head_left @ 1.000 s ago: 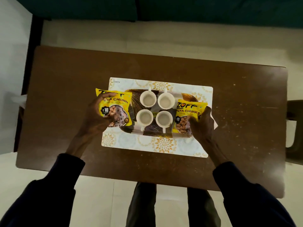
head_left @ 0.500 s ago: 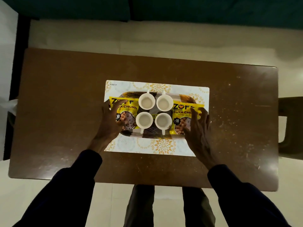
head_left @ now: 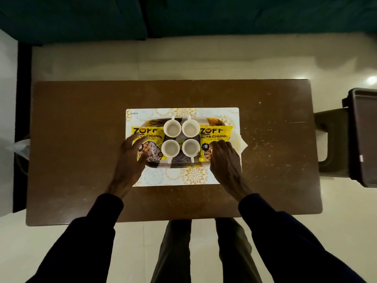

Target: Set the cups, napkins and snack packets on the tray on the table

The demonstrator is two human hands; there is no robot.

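A dark patterned tray (head_left: 184, 163) lies on a white floral placemat (head_left: 184, 176) in the middle of the brown table (head_left: 81, 139). Several white cups (head_left: 172, 128) stand in a square at the tray's centre. One yellow snack packet (head_left: 148, 140) lies flat at the tray's left end, another yellow packet (head_left: 215, 137) at its right end. My left hand (head_left: 130, 158) rests with spread fingers on the left packet's near edge. My right hand (head_left: 225, 160) covers the right packet's lower part. A white napkin corner (head_left: 241, 142) sticks out right of the tray.
A dark chair (head_left: 350, 137) stands off the table's right end. A dark green sofa (head_left: 183, 15) runs along the far side. Something pale (head_left: 20, 147) pokes out at the table's left edge. My legs (head_left: 202, 252) stand at the near edge.
Both packets have gone from held at the tray's ends to lying flat on it. My hands have loosened and slid back toward me. The camera has risen, widening the view.
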